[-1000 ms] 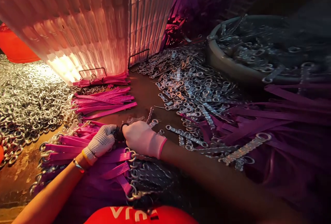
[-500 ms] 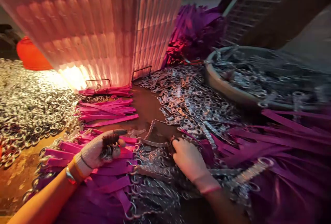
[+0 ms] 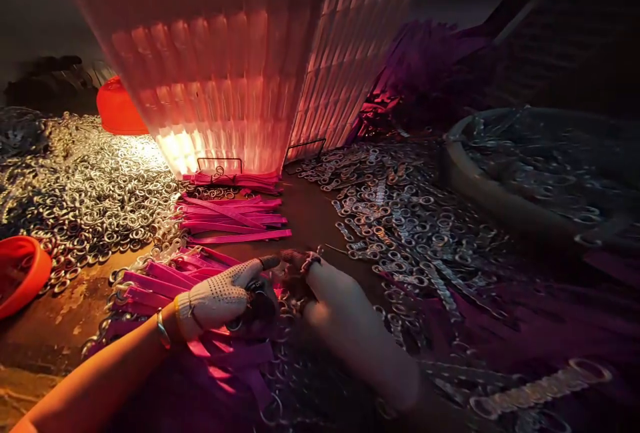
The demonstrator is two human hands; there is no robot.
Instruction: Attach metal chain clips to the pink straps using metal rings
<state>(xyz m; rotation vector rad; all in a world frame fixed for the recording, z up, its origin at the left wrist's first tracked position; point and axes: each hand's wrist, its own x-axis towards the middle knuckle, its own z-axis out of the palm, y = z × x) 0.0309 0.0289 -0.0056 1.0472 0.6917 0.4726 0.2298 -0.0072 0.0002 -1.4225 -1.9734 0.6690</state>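
Your left white-gloved hand is half-curled around what seems a silvery metal ring; your right hand is bent, its hold unclear. Flat magenta strips run left-to-right, nearer your left.

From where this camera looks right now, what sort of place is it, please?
Probably a small workshop, though I cannot be certain: a big heap of metal rings lies at the left, pink straps lie in the middle, and a large tub holds metal pieces at the right.
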